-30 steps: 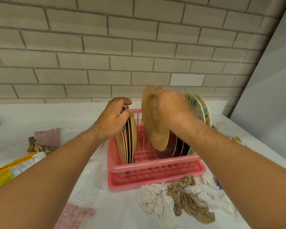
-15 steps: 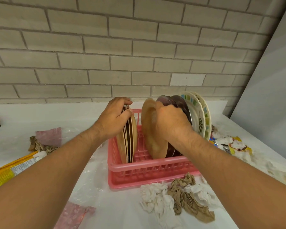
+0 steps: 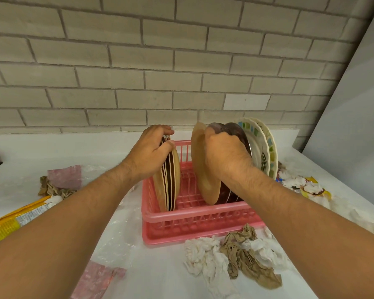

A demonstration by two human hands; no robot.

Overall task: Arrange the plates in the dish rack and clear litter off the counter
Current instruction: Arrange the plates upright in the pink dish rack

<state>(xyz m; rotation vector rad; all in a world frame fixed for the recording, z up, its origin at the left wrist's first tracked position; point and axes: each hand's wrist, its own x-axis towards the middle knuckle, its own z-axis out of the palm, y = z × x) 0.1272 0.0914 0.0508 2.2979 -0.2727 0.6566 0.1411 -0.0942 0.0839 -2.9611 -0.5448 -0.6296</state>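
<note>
In the head view, a pink dish rack (image 3: 192, 216) sits on the white tabletop (image 3: 160, 275) in front of a grey brick wall (image 3: 160, 72). The left hand (image 3: 148, 154) curls over the top of a stack of plates (image 3: 171, 182), tan and dark, standing on edge at the left end of the rack; the fingers wrap the rims and the thumb presses the near face. The right hand (image 3: 225, 156) grips the upper rim of a tan plate (image 3: 203, 173), which stands on edge just left of some dark plates (image 3: 235, 130). Two white plates (image 3: 260, 147) with green and blue squares and a leaf drawing lean at the right end. Litter lies all round: white tissue (image 3: 205, 255) and brown crumpled paper (image 3: 246, 262) near the rack's front, a pink plastic scrap (image 3: 97, 279) nearer still, another pink scrap (image 3: 65, 175) to the left, and more tissue with a torn wrapper (image 3: 311, 187) to the right. A yellow wrapper (image 3: 11, 221) on the left bears a panel of print too small to read.
</note>
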